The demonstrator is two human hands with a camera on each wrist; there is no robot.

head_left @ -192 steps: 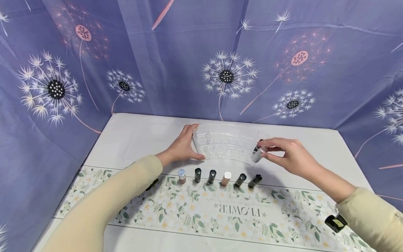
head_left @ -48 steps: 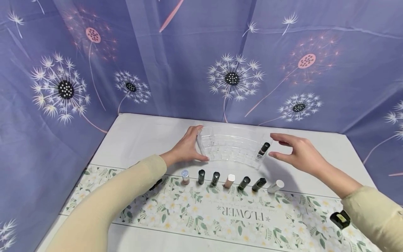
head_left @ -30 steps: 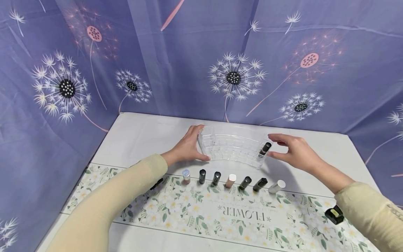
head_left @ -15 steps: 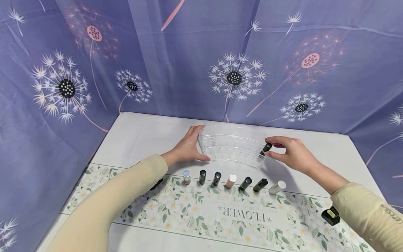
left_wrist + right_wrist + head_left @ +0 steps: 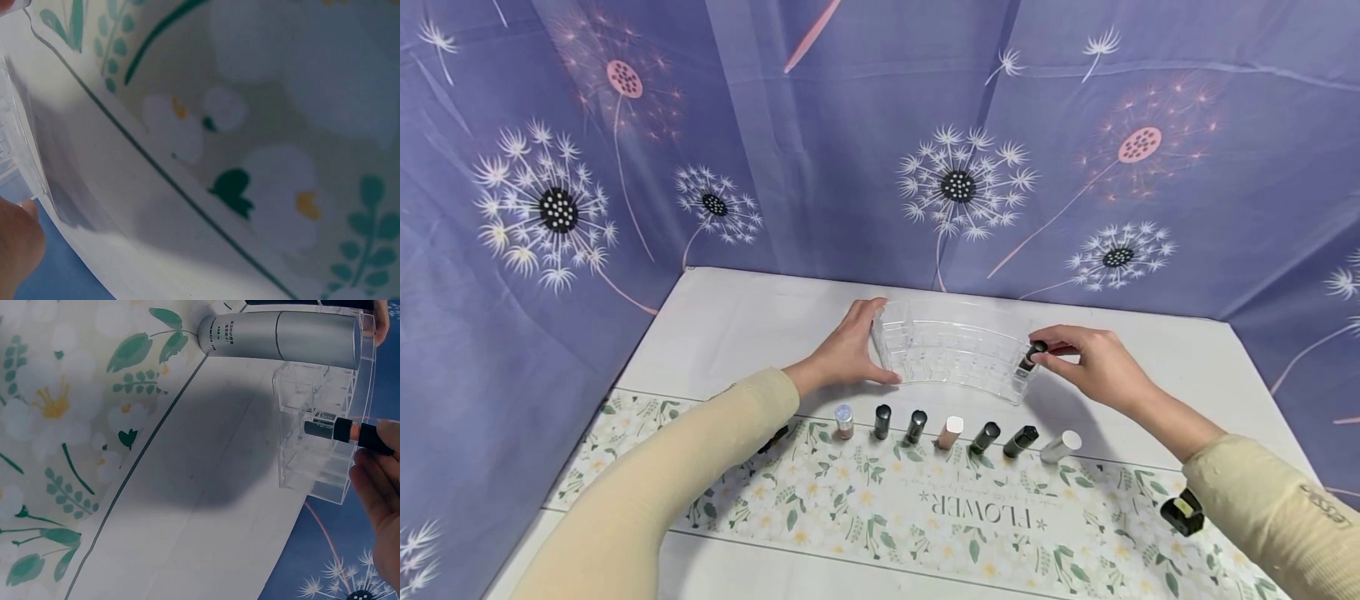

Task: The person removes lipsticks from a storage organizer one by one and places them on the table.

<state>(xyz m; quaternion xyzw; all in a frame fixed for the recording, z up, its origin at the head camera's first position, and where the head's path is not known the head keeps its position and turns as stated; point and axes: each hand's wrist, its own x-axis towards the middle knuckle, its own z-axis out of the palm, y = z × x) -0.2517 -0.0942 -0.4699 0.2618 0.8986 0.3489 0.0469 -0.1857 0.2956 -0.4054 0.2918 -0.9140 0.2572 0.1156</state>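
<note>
A clear tiered organizer (image 5: 951, 354) stands on the white table near the back. My left hand (image 5: 847, 346) holds its left end, thumb at the front corner and fingers at the back. At the right end, my right hand (image 5: 1093, 367) pinches the top of a black lipstick (image 5: 1028, 360). In the right wrist view that lipstick (image 5: 342, 429), black with an orange-pink band, has its lower part within a compartment of the organizer, and the fingers (image 5: 375, 481) are at its top. Little of the left hand (image 5: 19, 240) shows in the left wrist view.
In front of the organizer stands a row of several tubes, from a silver-topped one (image 5: 844, 421) past a pink one with a white top (image 5: 950, 432) to a silver-white tube (image 5: 1061, 447). They stand along a flower-printed mat (image 5: 820, 517). A purple curtain (image 5: 820, 208) hangs behind.
The silver-white tube, earlier in my right hand by the organizer, now stands at the row's right end. My right hand then came back and took hold of the black lipstick. The left hand stayed put.
</note>
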